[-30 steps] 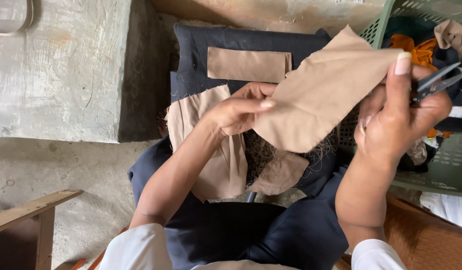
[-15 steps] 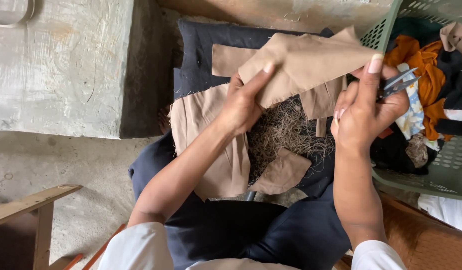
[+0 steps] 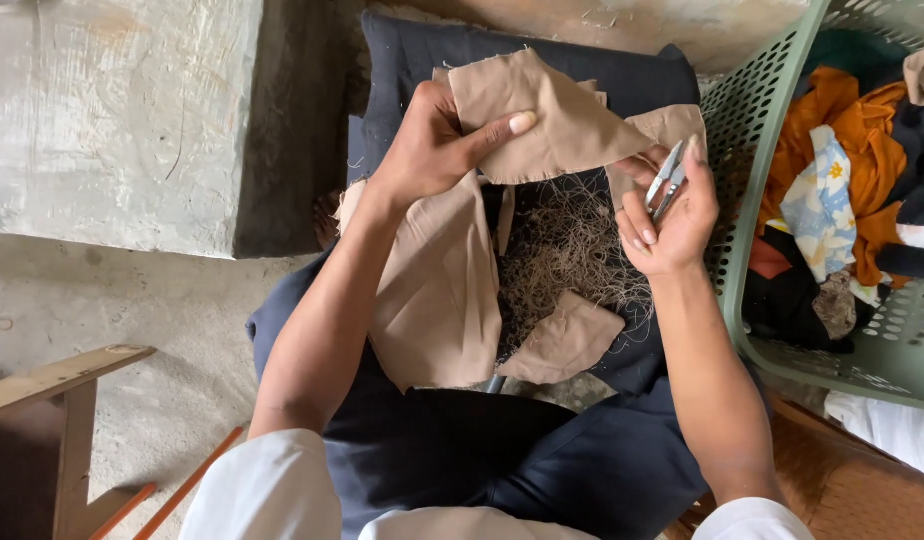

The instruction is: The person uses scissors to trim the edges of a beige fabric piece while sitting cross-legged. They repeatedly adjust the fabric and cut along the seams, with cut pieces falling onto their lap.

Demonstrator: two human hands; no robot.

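My left hand (image 3: 437, 145) pinches a tan fabric piece (image 3: 552, 120) by its left edge and holds it up over my lap. My right hand (image 3: 667, 215) grips small silver thread snips (image 3: 666, 180) and also touches the right end of that same piece. Below the hands lies a tangle of loose brown threads (image 3: 567, 255) on the dark navy cloth (image 3: 502, 455) covering my lap. More tan pieces lie there: a long one (image 3: 437, 295) under my left forearm and a small one (image 3: 567, 340) near my right wrist.
A green plastic laundry basket (image 3: 747, 215) stands at the right, filled with orange, floral and dark fabrics (image 3: 832, 190). A grey concrete block (image 3: 122, 120) is at the upper left. A wooden frame (image 3: 52, 385) sits at the lower left on the concrete floor.
The tan piece has been lowered and drawn left, away from the basket. Both hands have come down closer to the thread pile, and the right hand has turned its snips toward the fabric's edge.
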